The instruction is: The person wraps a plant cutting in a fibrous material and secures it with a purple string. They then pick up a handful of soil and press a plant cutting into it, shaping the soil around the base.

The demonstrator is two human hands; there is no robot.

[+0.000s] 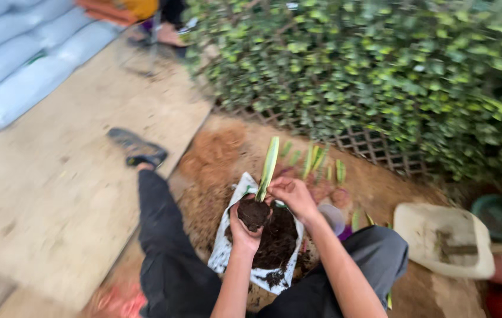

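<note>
so far, the long pale-green cutting with a yellowish edge (pixel 268 165) stands upright in a small dark pot-shaped clump of soil (pixel 254 213), seated but not yet finished. the left hand (pixel 244 227) is wrapped around the clump from below, holding it above the white plastic sack of dark potting soil (pixel 227 247), which lies open on the ground between the person's legs. the right hand (pixel 292 197) is closed in a narrow pinch at the base of the cutting, steadying it where it meets the soil. judging by this, one planting is nearly done. beyond the sack, several more short green cuttings (pixel 315 162) already stand in reddish pots on the brown coir-strewn ground (pixel 215 153), beside a leafy green hedge (pixel 380 65). a white scoop-like tray (pixel 439 235) lies to the right.
</note>
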